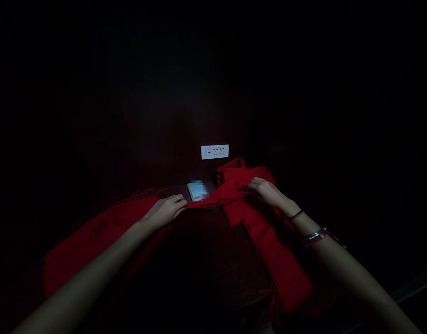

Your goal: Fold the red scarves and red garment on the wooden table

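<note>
A long red fringed scarf (269,236) lies across a dark wooden surface (206,250) in a very dim room. My left hand (164,211) pinches a stretched edge of the scarf at the middle, fingers closed on the fabric. My right hand (265,191) grips a bunched fold of the same scarf further right, near the back. The cloth is pulled taut between the two hands. Bracelets sit on my right wrist (313,235). One fringed end (137,195) trails to the left.
A lit phone (197,190) lies on the surface just behind the scarf between my hands. A white socket panel (215,151) is set in the dark wall behind. Everything else is too dark to make out.
</note>
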Motion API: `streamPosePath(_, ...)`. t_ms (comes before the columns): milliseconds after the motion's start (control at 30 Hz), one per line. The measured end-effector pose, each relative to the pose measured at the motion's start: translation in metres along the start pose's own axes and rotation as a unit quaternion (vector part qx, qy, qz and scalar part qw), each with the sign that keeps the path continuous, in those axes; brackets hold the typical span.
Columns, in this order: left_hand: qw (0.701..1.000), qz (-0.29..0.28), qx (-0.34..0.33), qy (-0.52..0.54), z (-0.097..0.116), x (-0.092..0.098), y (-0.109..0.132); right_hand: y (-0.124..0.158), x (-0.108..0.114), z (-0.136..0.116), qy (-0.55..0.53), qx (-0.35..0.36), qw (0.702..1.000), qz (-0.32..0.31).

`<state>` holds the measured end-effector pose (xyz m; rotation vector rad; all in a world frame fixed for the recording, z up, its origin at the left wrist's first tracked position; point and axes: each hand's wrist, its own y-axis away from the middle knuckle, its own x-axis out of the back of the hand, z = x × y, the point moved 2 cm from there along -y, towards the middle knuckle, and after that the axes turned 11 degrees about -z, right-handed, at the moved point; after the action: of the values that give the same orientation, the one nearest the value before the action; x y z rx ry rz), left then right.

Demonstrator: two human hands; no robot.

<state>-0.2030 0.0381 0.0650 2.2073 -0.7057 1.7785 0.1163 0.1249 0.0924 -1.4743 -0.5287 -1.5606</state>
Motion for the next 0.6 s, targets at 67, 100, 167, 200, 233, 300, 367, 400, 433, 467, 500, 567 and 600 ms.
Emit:
streamPosePath(67, 1.000, -0.010, -0.002, 0.030, 0.005, 0.001, 0.001, -0.001, 0.003, -0.002, 0.010, -0.011, 1.000, -0.025)
streamPosePath(100, 0.999, -0.017, -0.002, 0.043, 0.006, 0.001, 0.001, -0.001, 0.004, -0.002, 0.007, -0.018, 0.999, -0.035)
streamPosePath(167, 0.998, -0.023, 0.002, 0.066, 0.007, 0.001, 0.003, 0.000, 0.006, -0.003, -0.012, -0.038, 0.998, -0.048)
streamPosePath(200, 0.997, -0.021, 0.004, 0.075, 0.006, 0.000, 0.004, 0.002, 0.007, -0.003, -0.022, -0.051, 0.997, -0.048)
streamPosePath(233, 0.996, -0.017, 0.005, 0.085, 0.005, -0.001, 0.005, 0.004, 0.008, -0.003, -0.029, -0.064, 0.996, -0.046)
streamPosePath(300, 0.995, -0.005, 0.003, 0.103, 0.003, -0.001, 0.007, 0.008, 0.011, -0.004, -0.034, -0.086, 0.995, -0.044)
streamPosePath(367, 0.993, 0.010, -0.009, 0.121, 0.002, 0.000, 0.008, 0.008, 0.013, -0.009, -0.020, -0.090, 0.994, -0.050)
streamPosePath(400, 0.991, 0.018, -0.013, 0.129, 0.003, 0.002, 0.008, 0.007, 0.014, -0.014, -0.006, -0.085, 0.995, -0.053)
streamPosePath(433, 0.990, 0.024, -0.015, 0.139, 0.004, 0.004, 0.008, 0.004, 0.014, -0.021, 0.007, -0.074, 0.996, -0.057)
streamPosePath(467, 0.988, 0.028, -0.014, 0.149, 0.005, 0.007, 0.007, 0.000, 0.014, -0.029, 0.019, -0.059, 0.996, -0.062)
streamPosePath(500, 0.987, 0.029, -0.007, 0.159, 0.007, 0.009, 0.006, -0.006, 0.012, -0.040, 0.026, -0.040, 0.997, -0.068)
streamPosePath(567, 0.985, 0.027, 0.014, 0.171, 0.009, 0.015, 0.005, -0.018, 0.004, -0.063, 0.023, 0.001, 0.996, -0.087)
streamPosePath(600, 0.984, 0.027, 0.024, 0.175, 0.009, 0.018, 0.004, -0.025, -0.001, -0.075, 0.019, 0.018, 0.995, -0.096)
